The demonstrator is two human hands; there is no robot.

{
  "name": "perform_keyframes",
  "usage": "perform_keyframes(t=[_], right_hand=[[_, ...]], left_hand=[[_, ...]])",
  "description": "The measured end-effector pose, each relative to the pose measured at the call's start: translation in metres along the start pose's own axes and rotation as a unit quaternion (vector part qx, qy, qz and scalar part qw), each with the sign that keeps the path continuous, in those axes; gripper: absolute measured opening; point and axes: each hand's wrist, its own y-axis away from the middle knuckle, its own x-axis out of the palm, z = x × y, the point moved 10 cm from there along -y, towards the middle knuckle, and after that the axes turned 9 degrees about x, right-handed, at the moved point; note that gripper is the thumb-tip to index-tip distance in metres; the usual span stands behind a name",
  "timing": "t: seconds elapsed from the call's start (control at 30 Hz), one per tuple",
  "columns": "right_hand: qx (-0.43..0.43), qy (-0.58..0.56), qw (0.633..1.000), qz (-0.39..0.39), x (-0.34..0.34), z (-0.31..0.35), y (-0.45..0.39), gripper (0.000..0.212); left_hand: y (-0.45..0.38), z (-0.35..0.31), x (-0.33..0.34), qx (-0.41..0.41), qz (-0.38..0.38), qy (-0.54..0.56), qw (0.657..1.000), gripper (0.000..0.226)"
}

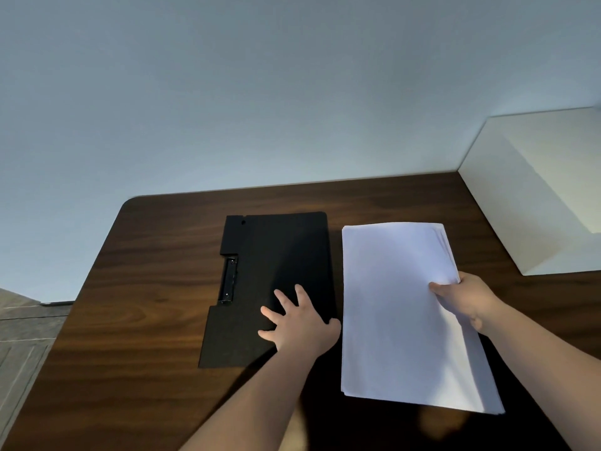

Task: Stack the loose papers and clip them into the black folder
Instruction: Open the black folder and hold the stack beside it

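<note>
— Where was the folder (276, 281)?
— Closed at frame centre, clip (229, 279) on its left edge; left hand (300, 323) lay spread on it.
— The papers (403, 314)?
— Stacked just right of it; right hand (465, 301) pinched their right edge; bare table (146, 288) lay left.

right hand (468, 301) fingers: under papers (400, 307) | both forearms: cut by bottom edge

Dim, cool light falls from the upper right, brightest on the paper (400, 307). The arms throw soft, dark shadows over the near counter (146, 288) edge. Wide-angle bending curves the counter's far edge. Focus is slightly soft throughout.
</note>
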Motion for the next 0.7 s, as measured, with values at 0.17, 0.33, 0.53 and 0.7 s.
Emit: perform_keyframes(t=[0.17, 0.33, 0.53, 0.7], right_hand=[[0.002, -0.003, 1.000, 0.006, 0.001, -0.002, -0.004, 0.036], [0.005, -0.012, 1.000, 0.009, 0.003, -0.003, -0.004, 0.034], [0.008, -0.014, 1.000, 0.017, 0.004, -0.003, -0.004, 0.039], [0.015, -0.015, 1.000, 0.019, 0.001, -0.002, 0.002, 0.040]], left_hand=[[-0.007, -0.005, 0.004, -0.021, 0.015, -0.014, 1.000, 0.102], [-0.009, -0.008, 0.006, -0.029, 0.032, -0.039, 0.998, 0.100], [-0.013, -0.016, 0.002, -0.013, 0.040, -0.057, 0.998, 0.096], [-0.009, -0.040, -0.025, 0.075, 0.031, -0.067, 0.994, 0.044]])
